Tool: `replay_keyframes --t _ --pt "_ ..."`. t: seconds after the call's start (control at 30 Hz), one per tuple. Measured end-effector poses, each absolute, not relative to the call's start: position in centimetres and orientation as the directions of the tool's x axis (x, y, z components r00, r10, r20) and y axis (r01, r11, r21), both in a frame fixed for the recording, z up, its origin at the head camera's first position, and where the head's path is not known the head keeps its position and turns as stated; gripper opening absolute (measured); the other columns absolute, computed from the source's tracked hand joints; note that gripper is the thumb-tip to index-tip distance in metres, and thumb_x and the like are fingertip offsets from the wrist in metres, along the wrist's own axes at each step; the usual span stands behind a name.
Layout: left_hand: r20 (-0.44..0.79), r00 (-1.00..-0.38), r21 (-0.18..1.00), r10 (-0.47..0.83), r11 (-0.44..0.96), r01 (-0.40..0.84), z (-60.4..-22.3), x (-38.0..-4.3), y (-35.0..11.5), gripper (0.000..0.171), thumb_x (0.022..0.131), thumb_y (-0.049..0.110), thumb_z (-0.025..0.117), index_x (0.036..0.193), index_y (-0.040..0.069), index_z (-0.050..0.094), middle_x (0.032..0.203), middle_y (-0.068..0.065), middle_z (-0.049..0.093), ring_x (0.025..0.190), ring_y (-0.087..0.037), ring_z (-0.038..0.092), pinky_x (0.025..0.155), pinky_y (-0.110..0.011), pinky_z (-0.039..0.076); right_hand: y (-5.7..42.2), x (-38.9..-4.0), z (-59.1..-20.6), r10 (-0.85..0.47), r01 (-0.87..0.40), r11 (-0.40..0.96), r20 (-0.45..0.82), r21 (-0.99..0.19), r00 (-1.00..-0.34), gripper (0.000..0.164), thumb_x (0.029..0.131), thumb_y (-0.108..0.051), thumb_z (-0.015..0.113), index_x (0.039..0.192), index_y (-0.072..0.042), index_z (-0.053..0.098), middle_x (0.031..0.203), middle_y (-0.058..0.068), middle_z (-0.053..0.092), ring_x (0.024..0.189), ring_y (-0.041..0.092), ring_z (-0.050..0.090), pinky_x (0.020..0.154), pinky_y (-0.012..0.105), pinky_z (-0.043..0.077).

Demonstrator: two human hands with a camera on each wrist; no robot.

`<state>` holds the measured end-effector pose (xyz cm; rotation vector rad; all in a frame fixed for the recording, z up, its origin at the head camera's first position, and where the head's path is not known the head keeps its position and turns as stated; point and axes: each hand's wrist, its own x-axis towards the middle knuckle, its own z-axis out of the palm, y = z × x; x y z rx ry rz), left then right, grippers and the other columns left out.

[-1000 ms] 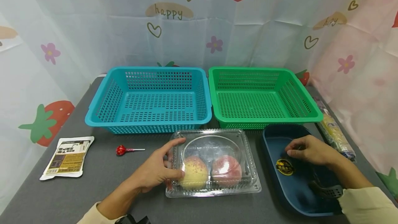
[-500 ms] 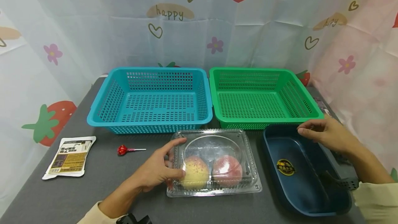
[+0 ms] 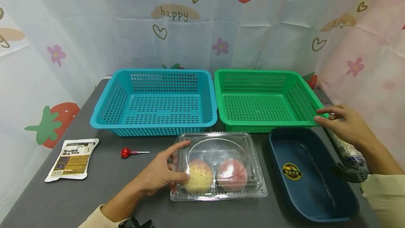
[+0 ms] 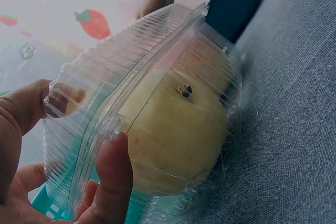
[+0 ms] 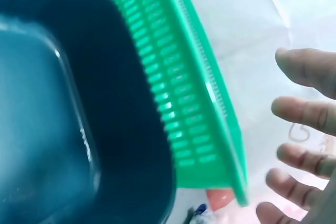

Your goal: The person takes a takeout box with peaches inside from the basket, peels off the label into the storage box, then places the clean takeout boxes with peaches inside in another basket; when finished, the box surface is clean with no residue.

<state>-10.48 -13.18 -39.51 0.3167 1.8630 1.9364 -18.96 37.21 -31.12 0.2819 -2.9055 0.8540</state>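
In the head view, my left hand grips the left side of a clear plastic clamshell box, thumb at the front corner and fingers spread along the edge. Inside sit two round fruits: a yellow one and a pinkish-red one. The left wrist view shows the thumb against the box's seam, the yellow fruit behind the plastic. My right hand hovers around the front right corner of the green basket, fingers extended and holding nothing. Below it stands a dark blue tub with a round sticker.
A blue basket stands beside the green one. At left lie a white-and-brown packet and a red lollipop. A long plastic packet lies at the right edge, partly under my right arm. A printed curtain hangs behind.
My right hand has moved from over the blue tub, away and rightward, to the green basket's front right corner. My left hand and the clamshell box have stayed put.
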Motion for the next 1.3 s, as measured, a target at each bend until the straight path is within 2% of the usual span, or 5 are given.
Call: replay_keyframes --t 0.13,0.3,0.8,1.0,1.3 --pt "-0.118 -0.876 0.989 0.468 -0.023 -0.146 -39.7 -10.5 -13.2 0.092 0.071 -0.008 0.077 0.149 0.017 0.035 0.095 -0.016 0.029 0.065 -0.026 0.06 0.041 -0.041 0.052 37.8 -19.5 -31.8 -0.161 -0.206 0.832 0.132 -0.515 -0.978 0.048 0.096 -0.03 0.06 0.126 0.007 0.056 0.138 0.031 0.032 0.115 0.054 0.035 0.078 0.068 0.035" --pt "-0.095 -0.874 0.989 0.477 -0.052 -0.136 -40.0 -10.6 -13.3 0.091 0.072 -0.011 0.075 0.149 0.016 0.036 0.094 -0.013 0.025 0.066 -0.025 0.053 0.041 -0.043 0.052 38.4 -20.5 -32.7 -0.195 -0.215 0.851 0.092 -0.479 -0.976 0.056 0.096 -0.031 0.059 0.131 0.011 0.051 0.148 0.033 0.02 0.127 0.06 0.021 0.086 0.076 0.025" --pt "-0.138 -0.863 0.98 0.486 -0.06 -0.191 -39.5 -10.5 -13.3 0.094 0.071 -0.011 0.076 0.151 0.017 0.034 0.098 -0.013 0.024 0.064 -0.021 0.05 0.044 -0.036 0.053 39.0 -21.6 -33.2 -0.235 -0.167 0.885 -0.107 -0.434 -0.966 0.072 0.101 -0.039 0.048 0.141 0.017 0.029 0.154 0.031 -0.001 0.129 0.063 0.013 0.092 0.076 0.021" --pt "-0.171 -0.836 0.969 0.521 -0.063 -0.237 -39.3 -10.7 -13.2 0.091 0.072 -0.009 0.075 0.149 0.019 0.035 0.115 -0.023 0.026 0.078 -0.032 0.062 0.047 -0.037 0.054 38.9 -21.4 -33.2 -0.224 -0.144 0.882 -0.131 -0.449 -0.966 0.074 0.101 -0.04 0.047 0.143 0.016 0.024 0.154 0.03 -0.006 0.131 0.062 0.008 0.093 0.076 0.019" --pt "-0.157 -0.865 0.978 0.477 -0.048 -0.204 -39.3 -10.8 -13.2 0.092 0.068 -0.01 0.077 0.147 0.015 0.039 0.092 -0.014 0.032 0.064 -0.018 0.051 0.051 -0.028 0.049 38.7 -21.4 -33.2 -0.216 -0.132 0.874 -0.131 -0.468 -0.968 0.075 0.1 -0.04 0.048 0.144 0.015 0.023 0.155 0.028 -0.007 0.132 0.06 0.005 0.093 0.076 0.019"
